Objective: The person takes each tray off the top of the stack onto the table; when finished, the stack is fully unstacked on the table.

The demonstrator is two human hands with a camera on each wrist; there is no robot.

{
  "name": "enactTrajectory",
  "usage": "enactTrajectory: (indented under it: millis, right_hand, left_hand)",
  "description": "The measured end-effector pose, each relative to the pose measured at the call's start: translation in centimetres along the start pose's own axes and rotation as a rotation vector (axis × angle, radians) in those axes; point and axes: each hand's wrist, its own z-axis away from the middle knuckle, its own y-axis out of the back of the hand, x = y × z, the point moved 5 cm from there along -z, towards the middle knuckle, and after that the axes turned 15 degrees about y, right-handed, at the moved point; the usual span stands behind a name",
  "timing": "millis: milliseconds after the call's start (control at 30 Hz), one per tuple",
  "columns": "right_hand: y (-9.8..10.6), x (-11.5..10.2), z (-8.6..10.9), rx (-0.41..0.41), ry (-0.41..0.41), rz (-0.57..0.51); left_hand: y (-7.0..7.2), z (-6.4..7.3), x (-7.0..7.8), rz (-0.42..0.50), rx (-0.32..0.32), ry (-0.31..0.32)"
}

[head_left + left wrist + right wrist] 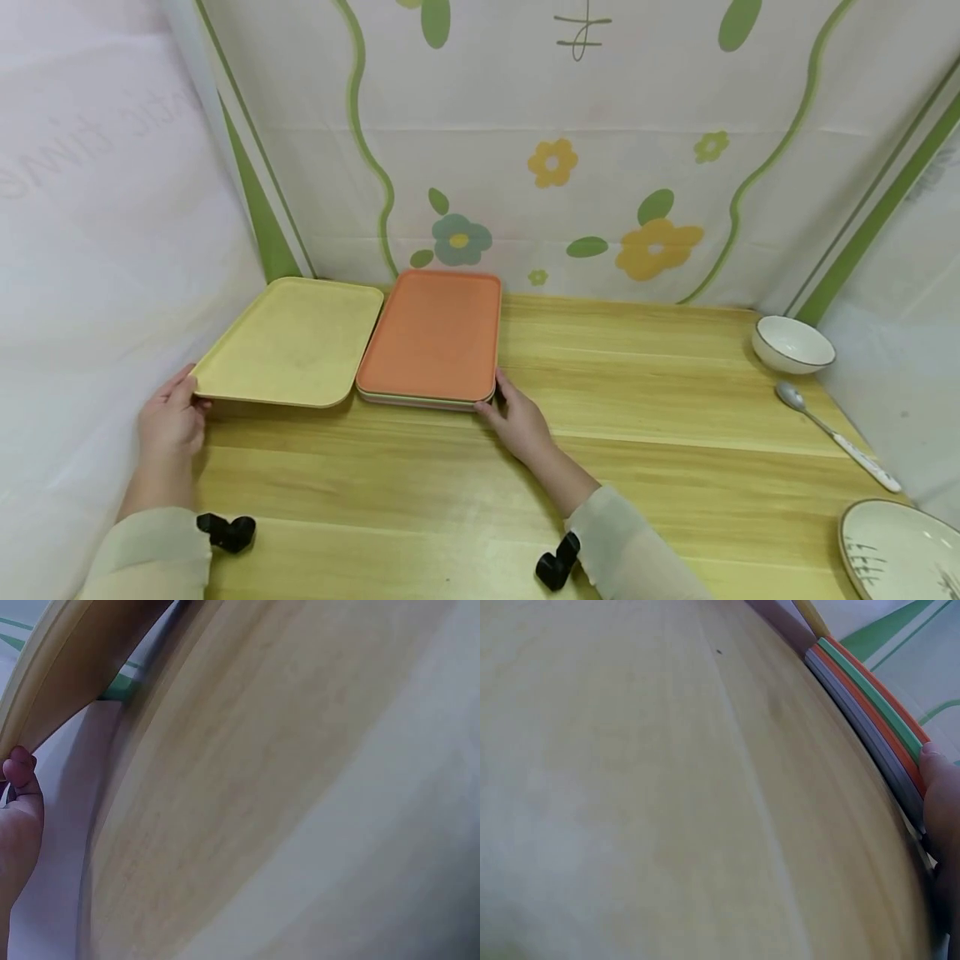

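Observation:
My left hand (171, 419) pinches the near left corner of a yellow rectangular tray (288, 342), its thumb on the rim. The left wrist view shows the tray's underside (90, 660), raised off the wooden table at that corner. Right beside it lies a stack of trays with an orange tray (435, 333) on top. Coloured edges (866, 712) of several trays, orange, green and grey, show in the right wrist view. My right hand (519, 421) holds the stack's near right corner, thumb at the front edge and fingers along the right side.
On the right of the wooden table (622, 500) stand a white bowl (795, 346), a spoon (836, 437) with a white handle, and a patterned plate (911, 550) at the front edge. Flower-printed cloth (487, 167) hangs behind the trays, and white cloth borders both sides.

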Motion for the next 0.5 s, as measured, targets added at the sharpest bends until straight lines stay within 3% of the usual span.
enactTrajectory:
  millis: [267,367,500]
  right_hand:
    - [0.1,-0.2,0.0,-0.005,-0.011,-0.005]
    - [0.1,-0.2,0.0,-0.006,-0.012,-0.001]
    - [0.0,-0.1,0.0,-0.006,-0.011,0.006]
  left_hand:
    - [1.0,-0.6,-1.4,-0.120,0.218,0.105]
    - [0.8,-0.6,-1.7,-0.153,0.242,0.109]
    - [0.1,-0.3,-2.0,-0.280,0.234,0.118]
